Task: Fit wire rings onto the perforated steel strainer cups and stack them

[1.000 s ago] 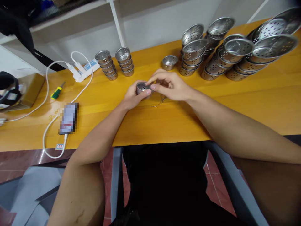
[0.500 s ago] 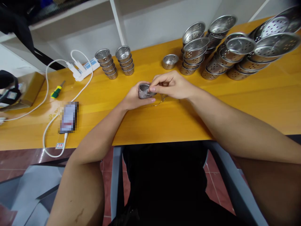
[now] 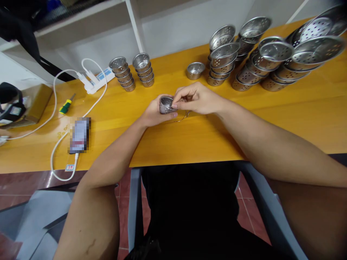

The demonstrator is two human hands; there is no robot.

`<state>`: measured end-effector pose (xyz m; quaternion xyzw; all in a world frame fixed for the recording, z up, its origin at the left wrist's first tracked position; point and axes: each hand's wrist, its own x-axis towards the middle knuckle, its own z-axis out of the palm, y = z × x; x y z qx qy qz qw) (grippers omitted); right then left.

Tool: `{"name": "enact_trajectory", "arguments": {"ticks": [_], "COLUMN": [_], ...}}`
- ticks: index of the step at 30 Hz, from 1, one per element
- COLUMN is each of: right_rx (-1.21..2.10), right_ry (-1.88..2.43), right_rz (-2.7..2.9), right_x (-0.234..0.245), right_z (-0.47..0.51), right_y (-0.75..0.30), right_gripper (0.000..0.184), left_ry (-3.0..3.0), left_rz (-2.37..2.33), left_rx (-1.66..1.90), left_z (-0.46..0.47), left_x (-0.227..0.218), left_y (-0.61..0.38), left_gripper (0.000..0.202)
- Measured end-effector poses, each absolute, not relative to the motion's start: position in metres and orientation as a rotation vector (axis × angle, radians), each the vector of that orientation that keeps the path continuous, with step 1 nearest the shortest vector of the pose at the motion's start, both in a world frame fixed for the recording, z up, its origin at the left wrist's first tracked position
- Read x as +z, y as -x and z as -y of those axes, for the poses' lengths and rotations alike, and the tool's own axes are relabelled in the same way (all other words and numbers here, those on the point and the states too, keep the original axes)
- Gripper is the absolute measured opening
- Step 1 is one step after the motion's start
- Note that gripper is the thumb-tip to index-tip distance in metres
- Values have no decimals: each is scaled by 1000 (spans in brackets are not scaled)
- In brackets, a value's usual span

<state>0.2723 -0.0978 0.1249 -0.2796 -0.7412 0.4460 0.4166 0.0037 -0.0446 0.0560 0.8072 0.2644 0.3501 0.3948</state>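
Note:
A small perforated metal cup (image 3: 166, 105) is tilted in my left hand (image 3: 153, 111), whose fingers and thumb wrap around it from the left. At the cup's right rim, my right hand (image 3: 196, 98) is closed in a pinch. A thin wire (image 3: 182, 118) shows just below my right hand and curves down to the table; its upper part is hidden, so I cannot tell whether the pinching fingers hold it. Beyond my right hand, a shallow metal cup (image 3: 195, 70) stands on its own.
Two small stacks of perforated cups, a left one (image 3: 124, 76) and a right one (image 3: 145, 72), stand at the back. Larger stacked perforated cups (image 3: 271, 63) crowd the right. A power strip (image 3: 99, 81), a screwdriver (image 3: 65, 105) and a phone (image 3: 79, 135) with its cable lie on the left.
My hands stay almost in place around the cup; the right fingers shift very slightly left at the rim. The rest of the view moves only a little with the camera.

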Motion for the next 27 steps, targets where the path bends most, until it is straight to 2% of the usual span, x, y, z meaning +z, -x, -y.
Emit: {"name": "enact_trajectory", "arguments": {"ticks": [16, 22, 27], "right_rx": [980, 805, 661], "right_ry": [691, 796, 819], "right_rz": [1874, 1767, 1839], "right_x": [120, 111, 108], "right_z": [99, 99, 99], "right_y": [-270, -271, -272], "right_gripper": [62, 70, 60], "left_ry": [-2049, -2072, -2050], "left_rz": [-642, -742, -786], "left_rx": [951, 1073, 1126], "left_z": [41, 26, 20], "left_x": [60, 44, 37], "left_y": [-4, -2, -2], "left_gripper": [107, 120, 126]}}
